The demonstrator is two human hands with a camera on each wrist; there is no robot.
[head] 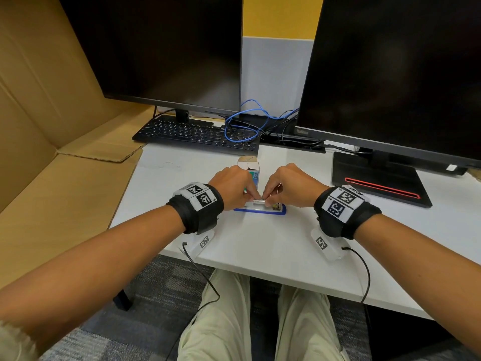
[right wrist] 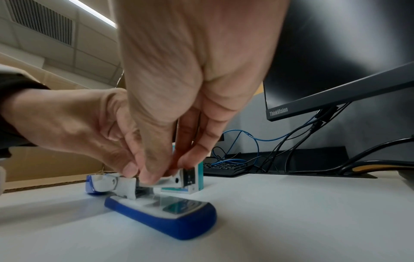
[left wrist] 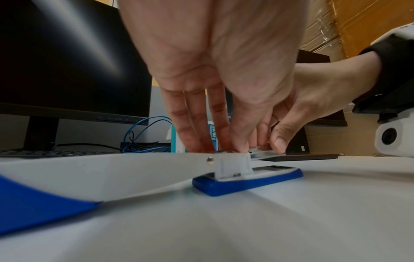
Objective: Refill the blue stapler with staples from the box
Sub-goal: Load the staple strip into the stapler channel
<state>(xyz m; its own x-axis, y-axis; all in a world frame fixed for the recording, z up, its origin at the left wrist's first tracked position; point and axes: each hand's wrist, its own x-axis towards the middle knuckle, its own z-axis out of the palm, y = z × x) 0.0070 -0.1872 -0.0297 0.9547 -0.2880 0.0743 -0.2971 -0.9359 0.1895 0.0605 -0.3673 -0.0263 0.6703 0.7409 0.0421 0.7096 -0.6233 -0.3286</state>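
The blue stapler lies on the white desk, opened flat. Its blue base points right and its white-and-blue cover is swung back to the left. The metal magazine sticks out level above the base. My left hand pinches the magazine near the hinge with thumb and fingers. My right hand pinches it from the other side, thumb on the near edge. Whether a staple strip lies under the fingertips is hidden. The teal-and-white staple box stands upright just behind the hands, its top flap open.
A black keyboard and tangled blue cable lie at the back, under two dark monitors. A black monitor base with a red stripe sits to the right. Cardboard walls the left side.
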